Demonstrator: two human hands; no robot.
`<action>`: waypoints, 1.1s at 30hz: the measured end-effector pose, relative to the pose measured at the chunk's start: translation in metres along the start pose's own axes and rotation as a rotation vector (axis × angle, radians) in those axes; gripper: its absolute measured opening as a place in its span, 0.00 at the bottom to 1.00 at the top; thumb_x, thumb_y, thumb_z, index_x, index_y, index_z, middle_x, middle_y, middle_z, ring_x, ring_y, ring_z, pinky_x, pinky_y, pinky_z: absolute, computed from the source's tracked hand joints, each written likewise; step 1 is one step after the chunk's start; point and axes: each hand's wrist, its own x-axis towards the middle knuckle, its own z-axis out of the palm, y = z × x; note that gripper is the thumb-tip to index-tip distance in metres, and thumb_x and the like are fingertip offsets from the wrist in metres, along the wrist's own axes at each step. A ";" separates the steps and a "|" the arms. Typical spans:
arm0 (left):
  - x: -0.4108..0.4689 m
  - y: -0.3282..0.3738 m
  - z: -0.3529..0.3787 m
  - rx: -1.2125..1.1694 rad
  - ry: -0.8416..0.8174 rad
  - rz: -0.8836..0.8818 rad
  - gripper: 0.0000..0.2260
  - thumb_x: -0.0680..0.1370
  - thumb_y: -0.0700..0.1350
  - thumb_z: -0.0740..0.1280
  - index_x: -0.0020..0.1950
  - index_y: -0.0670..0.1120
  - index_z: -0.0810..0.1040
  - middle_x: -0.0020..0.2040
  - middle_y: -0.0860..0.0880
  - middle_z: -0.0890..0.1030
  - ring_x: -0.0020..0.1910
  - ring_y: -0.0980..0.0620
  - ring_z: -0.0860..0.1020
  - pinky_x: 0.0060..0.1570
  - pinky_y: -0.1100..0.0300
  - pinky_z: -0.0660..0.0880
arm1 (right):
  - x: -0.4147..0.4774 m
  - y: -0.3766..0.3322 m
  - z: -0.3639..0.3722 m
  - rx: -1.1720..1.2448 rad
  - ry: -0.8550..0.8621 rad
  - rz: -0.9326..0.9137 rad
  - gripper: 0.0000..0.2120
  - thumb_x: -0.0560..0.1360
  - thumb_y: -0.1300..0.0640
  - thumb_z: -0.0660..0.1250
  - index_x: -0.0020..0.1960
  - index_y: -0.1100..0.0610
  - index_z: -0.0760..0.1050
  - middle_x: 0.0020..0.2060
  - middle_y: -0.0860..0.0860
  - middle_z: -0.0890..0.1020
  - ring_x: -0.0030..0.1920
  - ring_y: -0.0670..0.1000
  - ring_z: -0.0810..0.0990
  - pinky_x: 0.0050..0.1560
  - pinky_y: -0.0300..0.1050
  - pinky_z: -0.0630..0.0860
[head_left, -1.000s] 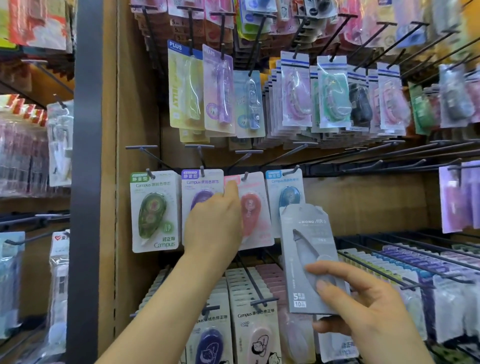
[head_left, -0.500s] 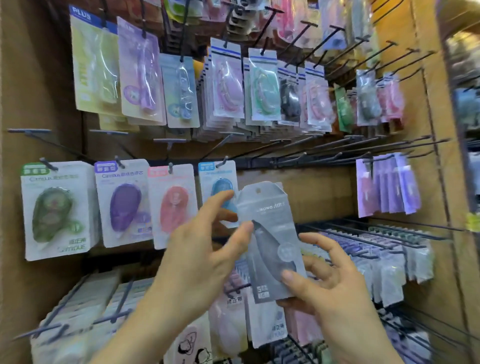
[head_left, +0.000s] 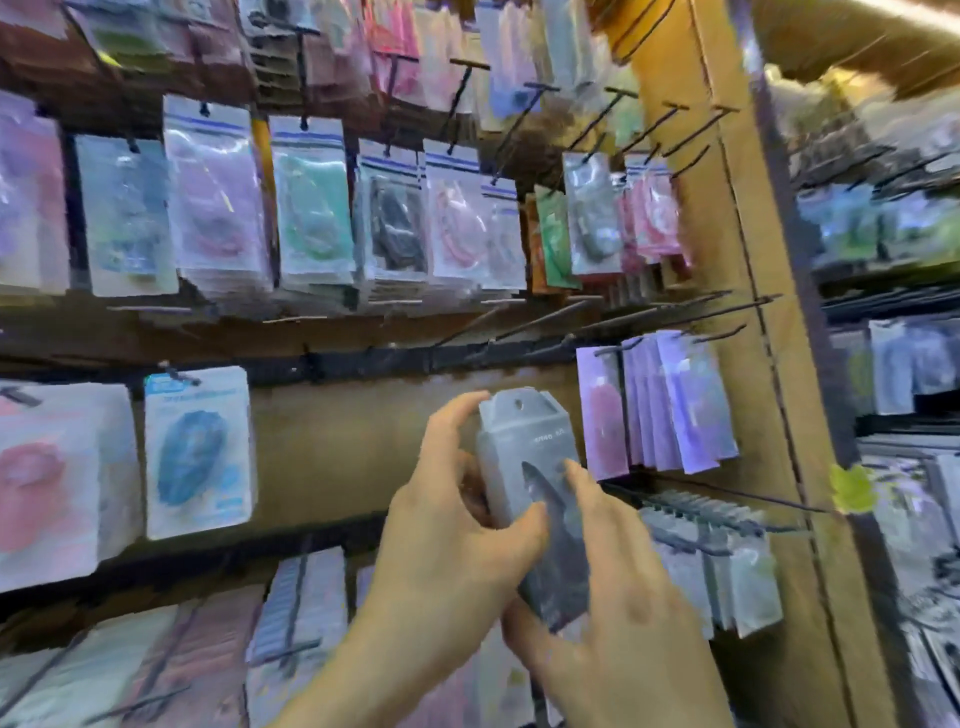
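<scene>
Head view: the grey pack (head_left: 524, 457), long axis near vertical with its hang-hole end up and tilted slightly left, is gripped by the left hand (head_left: 457, 530) and right hand (head_left: 618, 587) before the blurred peg rack (head_left: 613, 317).

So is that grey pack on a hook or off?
Off. The left hand and right hand hold the grey pack in the air; its hang hole shows empty.
</scene>
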 end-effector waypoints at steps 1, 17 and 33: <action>0.011 0.001 0.020 0.004 0.000 0.011 0.30 0.68 0.44 0.74 0.63 0.65 0.66 0.43 0.55 0.83 0.38 0.54 0.82 0.38 0.52 0.81 | 0.009 0.017 -0.007 0.026 0.012 0.012 0.41 0.60 0.33 0.61 0.73 0.34 0.56 0.59 0.42 0.75 0.45 0.50 0.84 0.31 0.46 0.80; 0.087 -0.010 0.091 0.115 0.123 -0.120 0.37 0.76 0.41 0.71 0.76 0.67 0.56 0.51 0.50 0.84 0.46 0.53 0.84 0.45 0.56 0.81 | 0.104 0.102 -0.004 0.035 -0.118 -0.029 0.34 0.66 0.34 0.58 0.69 0.45 0.70 0.53 0.54 0.79 0.46 0.58 0.82 0.34 0.50 0.81; 0.111 -0.026 0.078 0.239 0.037 -0.210 0.35 0.78 0.41 0.70 0.74 0.68 0.57 0.51 0.50 0.82 0.48 0.51 0.84 0.46 0.48 0.83 | 0.114 0.119 0.013 0.100 -0.299 -0.088 0.42 0.70 0.34 0.68 0.76 0.44 0.53 0.64 0.48 0.66 0.61 0.51 0.73 0.53 0.44 0.76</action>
